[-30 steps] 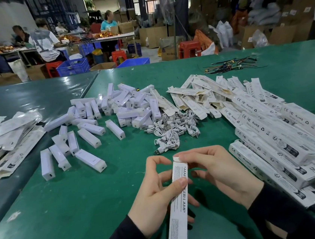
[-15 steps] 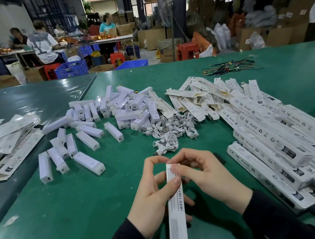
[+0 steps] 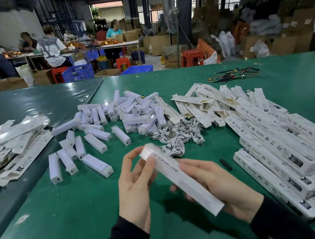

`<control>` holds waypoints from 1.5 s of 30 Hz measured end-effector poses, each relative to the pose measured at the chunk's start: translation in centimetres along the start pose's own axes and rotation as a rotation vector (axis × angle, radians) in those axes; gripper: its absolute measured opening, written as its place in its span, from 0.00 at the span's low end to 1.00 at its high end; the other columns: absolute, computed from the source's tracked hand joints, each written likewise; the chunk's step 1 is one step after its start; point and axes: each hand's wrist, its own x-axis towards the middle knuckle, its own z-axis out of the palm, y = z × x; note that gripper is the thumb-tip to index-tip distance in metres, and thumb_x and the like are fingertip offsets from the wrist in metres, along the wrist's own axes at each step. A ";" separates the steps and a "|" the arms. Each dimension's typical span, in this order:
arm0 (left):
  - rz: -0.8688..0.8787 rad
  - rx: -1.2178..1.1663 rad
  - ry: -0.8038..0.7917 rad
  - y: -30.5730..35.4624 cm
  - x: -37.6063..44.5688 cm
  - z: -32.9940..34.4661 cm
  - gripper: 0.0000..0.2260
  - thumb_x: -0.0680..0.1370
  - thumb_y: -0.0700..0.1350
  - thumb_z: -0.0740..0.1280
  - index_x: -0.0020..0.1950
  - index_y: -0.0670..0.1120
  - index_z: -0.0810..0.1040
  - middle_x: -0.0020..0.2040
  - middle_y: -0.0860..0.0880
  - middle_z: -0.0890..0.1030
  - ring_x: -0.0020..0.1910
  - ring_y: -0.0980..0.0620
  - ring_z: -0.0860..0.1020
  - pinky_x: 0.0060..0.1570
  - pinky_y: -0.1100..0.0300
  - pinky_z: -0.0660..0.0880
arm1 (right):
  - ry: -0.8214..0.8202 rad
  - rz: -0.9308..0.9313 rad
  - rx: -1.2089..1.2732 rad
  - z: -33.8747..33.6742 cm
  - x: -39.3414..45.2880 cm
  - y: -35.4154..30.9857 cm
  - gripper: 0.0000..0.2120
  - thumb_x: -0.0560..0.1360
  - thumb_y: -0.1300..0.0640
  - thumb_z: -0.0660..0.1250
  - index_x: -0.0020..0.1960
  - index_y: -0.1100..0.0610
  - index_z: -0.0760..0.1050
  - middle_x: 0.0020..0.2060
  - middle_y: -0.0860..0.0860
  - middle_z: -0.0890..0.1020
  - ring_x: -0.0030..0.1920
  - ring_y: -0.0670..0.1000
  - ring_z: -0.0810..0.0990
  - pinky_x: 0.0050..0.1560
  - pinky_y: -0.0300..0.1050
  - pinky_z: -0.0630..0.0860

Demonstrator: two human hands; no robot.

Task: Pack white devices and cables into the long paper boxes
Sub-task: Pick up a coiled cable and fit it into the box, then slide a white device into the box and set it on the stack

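White long paper box (image 3: pixel 181 177) tilted over the green table's (image 3: pixel 65 218) near edge, right hand (image 3: pixel 219 187) wrapped around it; left hand (image 3: pixel 135 182) pinching its far end.

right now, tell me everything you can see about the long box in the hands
The long paper box is white, slim and rectangular, with dark lettering along one face, blurred. It is held above the green table, slanting from upper left to lower right. The left hand pinches its far end; the right hand cradles its near half.
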 end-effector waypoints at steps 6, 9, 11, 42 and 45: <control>-0.093 0.003 0.123 0.1 0.7 -0.4 0.05 0.81 0.44 0.61 0.53 0.46 0.75 0.51 0.46 0.85 0.55 0.49 0.82 0.53 0.50 0.76 | 0.848 -0.641 -0.840 -7.6 -2.2 -4.0 0.17 0.75 0.49 0.69 0.63 0.39 0.76 0.45 0.36 0.80 0.31 0.45 0.75 0.31 0.36 0.75; -0.080 0.010 0.154 0.4 0.7 -0.4 0.05 0.81 0.41 0.60 0.50 0.45 0.75 0.49 0.45 0.85 0.51 0.48 0.82 0.49 0.51 0.77 | 1.218 -0.442 -1.216 -14.9 -3.7 -4.4 0.17 0.78 0.52 0.63 0.67 0.47 0.74 0.47 0.53 0.81 0.46 0.60 0.79 0.49 0.62 0.77; -0.070 0.042 0.169 0.3 0.8 -0.5 0.05 0.81 0.40 0.60 0.49 0.45 0.75 0.47 0.45 0.85 0.49 0.48 0.83 0.46 0.52 0.77 | 1.207 -0.108 -1.345 -18.4 -4.2 -3.8 0.18 0.76 0.56 0.60 0.66 0.53 0.75 0.40 0.59 0.82 0.42 0.63 0.80 0.47 0.68 0.77; 0.082 0.254 0.332 -0.2 1.5 -1.4 0.09 0.77 0.32 0.62 0.42 0.43 0.77 0.37 0.54 0.82 0.36 0.60 0.78 0.36 0.58 0.75 | 0.635 -0.224 -1.014 -5.2 16.0 -3.4 0.08 0.72 0.55 0.74 0.36 0.57 0.82 0.39 0.51 0.85 0.38 0.47 0.79 0.42 0.39 0.72; 0.072 0.258 0.315 -0.3 1.4 -1.3 0.10 0.77 0.31 0.62 0.41 0.43 0.77 0.35 0.55 0.82 0.35 0.60 0.78 0.33 0.61 0.75 | 0.643 -0.242 -1.046 -5.2 16.3 -3.6 0.09 0.70 0.51 0.76 0.41 0.55 0.79 0.36 0.49 0.82 0.38 0.51 0.79 0.37 0.41 0.70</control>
